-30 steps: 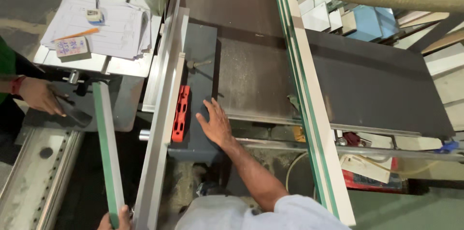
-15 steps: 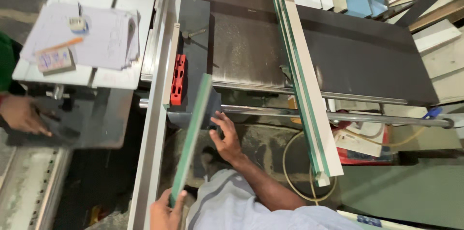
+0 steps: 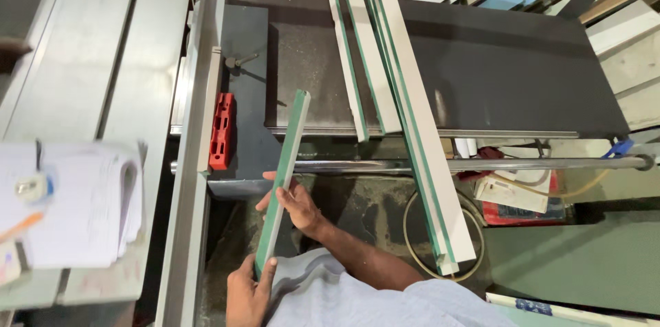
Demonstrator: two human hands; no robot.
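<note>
1. At nine o'clock we see a white paper stack on the grey side table, with a small round pale tag and an orange pen on it. A flat white box lies on a red one at three o'clock.
2. Half a second ago the strip sat lower left; now we hold it higher, its top end over the dark tabletop, and the other person's hand has left the view.
3. Our left hand pinches the bottom end of the green-edged strip; our right hand curls around its middle.
4. More long, pale, green-edged strips lie flat on the tabletop at twelve. A red ribbed block sits beside the grey metal fence.
</note>
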